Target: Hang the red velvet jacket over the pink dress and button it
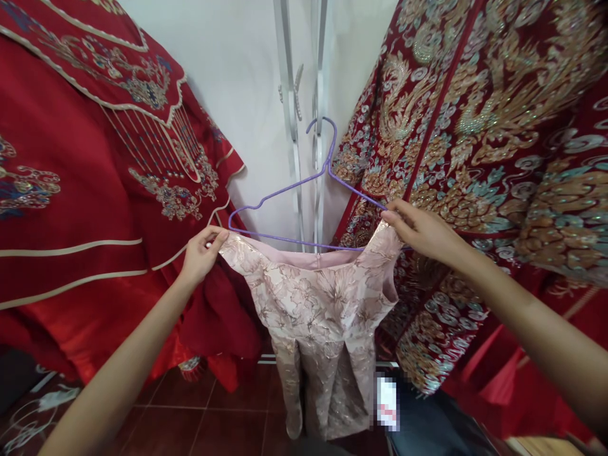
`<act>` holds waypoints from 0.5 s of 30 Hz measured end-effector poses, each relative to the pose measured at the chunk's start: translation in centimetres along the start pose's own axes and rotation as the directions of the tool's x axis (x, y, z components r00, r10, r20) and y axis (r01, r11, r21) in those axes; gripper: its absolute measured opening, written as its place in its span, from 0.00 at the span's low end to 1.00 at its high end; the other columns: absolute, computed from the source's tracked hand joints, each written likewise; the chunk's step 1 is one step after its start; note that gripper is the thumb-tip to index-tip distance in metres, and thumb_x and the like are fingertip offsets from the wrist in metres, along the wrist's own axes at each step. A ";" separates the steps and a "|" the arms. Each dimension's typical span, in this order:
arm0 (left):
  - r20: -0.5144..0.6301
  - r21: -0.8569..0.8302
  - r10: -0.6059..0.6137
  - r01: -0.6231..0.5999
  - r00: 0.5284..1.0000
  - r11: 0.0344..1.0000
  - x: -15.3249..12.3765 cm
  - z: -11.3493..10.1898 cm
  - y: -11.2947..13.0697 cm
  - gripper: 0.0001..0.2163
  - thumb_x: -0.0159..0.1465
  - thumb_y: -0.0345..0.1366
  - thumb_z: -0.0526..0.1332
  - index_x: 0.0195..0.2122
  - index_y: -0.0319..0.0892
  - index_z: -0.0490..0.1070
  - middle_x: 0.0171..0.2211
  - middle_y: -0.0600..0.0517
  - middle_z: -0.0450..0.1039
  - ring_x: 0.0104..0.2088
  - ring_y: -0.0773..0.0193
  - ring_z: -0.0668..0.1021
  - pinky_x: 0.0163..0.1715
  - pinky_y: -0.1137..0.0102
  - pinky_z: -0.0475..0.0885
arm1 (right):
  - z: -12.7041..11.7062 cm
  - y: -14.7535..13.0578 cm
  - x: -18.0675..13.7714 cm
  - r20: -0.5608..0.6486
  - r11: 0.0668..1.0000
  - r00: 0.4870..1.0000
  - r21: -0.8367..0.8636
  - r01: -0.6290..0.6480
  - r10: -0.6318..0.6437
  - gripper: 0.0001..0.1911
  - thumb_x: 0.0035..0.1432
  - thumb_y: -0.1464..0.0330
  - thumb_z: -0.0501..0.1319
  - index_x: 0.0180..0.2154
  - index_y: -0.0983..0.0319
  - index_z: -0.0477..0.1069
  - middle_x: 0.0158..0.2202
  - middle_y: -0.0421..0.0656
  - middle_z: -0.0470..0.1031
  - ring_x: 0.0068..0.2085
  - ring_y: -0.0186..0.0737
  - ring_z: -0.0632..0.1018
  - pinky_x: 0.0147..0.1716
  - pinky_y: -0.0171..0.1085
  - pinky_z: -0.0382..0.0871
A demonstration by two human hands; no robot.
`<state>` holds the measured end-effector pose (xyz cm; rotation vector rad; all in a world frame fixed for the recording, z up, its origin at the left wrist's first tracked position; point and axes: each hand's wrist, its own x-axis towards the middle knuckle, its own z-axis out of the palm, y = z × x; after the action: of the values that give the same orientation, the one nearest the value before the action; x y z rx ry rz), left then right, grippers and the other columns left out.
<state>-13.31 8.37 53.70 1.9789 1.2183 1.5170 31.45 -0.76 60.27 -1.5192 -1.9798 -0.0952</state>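
A pale pink dress (323,297) with a shiny floral pattern hangs in front of me, its wide neckline stretched between my hands. My left hand (203,250) pinches the shoulder on the left side. The shoulder on the right side is gripped by my right hand (418,231), fingers over the end of the hanger. A purple hanger (285,188) stands behind the neckline, its hook up near a white metal upright. On the right the hanger's end lies under my fingers; on the left its corner shows just above the dress shoulder.
Red embroidered garments (104,171) hang at the left. A dark red jacket (456,139) with gold beading hangs at the right. White metal uprights (319,63) run up the pale wall between them. Below are a tiled floor (228,418), white cables (28,418) and a dark bag-like object (432,418).
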 end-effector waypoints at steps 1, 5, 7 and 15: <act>-0.004 -0.002 0.013 -0.013 1.000 1.000 -0.1 0.1 0.2 0.13 0.62 0.48 0.61 0.34 0.41 0.71 0.38 0.47 0.77 0.39 0.60 0.77 0.40 0.69 0.70 | 0.0 0.0 0.0 0.006 1.000 1.000 0.001 0.001 -0.001 0.17 0.65 0.53 0.49 0.38 0.58 0.67 0.20 0.35 0.65 0.22 0.36 0.67 0.25 0.33 0.56; -0.051 0.022 0.098 -0.097 0.994 0.995 0.1 0.7 0.8 0.14 0.64 0.48 0.59 0.33 0.41 0.69 0.58 0.41 0.69 0.58 0.53 0.71 0.57 0.61 0.63 | -0.1 0.2 0.1 0.017 1.000 1.000 -0.017 -0.008 0.009 0.17 0.65 0.53 0.49 0.38 0.57 0.67 0.21 0.35 0.64 0.23 0.35 0.68 0.26 0.33 0.57; -0.058 0.026 0.117 -0.115 0.992 0.993 0.3 0.9 0.9 0.14 0.64 0.48 0.58 0.34 0.41 0.68 0.62 0.39 0.64 0.61 0.52 0.68 0.60 0.58 0.60 | -0.3 0.2 0.1 0.012 0.999 1.000 -0.029 -0.026 0.026 0.17 0.65 0.52 0.49 0.38 0.57 0.67 0.20 0.34 0.63 0.22 0.35 0.67 0.26 0.33 0.56; -0.083 -0.085 0.123 -0.130 0.989 0.988 0.8 1.1 0.7 0.12 0.63 0.47 0.61 0.34 0.42 0.69 0.64 0.41 0.61 0.63 0.51 0.66 0.63 0.54 0.57 | -1.1 0.7 0.5 0.047 0.999 0.999 -0.041 0.007 -0.005 0.17 0.64 0.52 0.50 0.38 0.57 0.67 0.23 0.37 0.68 0.25 0.37 0.69 0.28 0.34 0.57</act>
<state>-11.95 8.90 54.27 1.9879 1.0514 1.6941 32.43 -0.58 61.16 -1.5540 -2.0310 -0.1043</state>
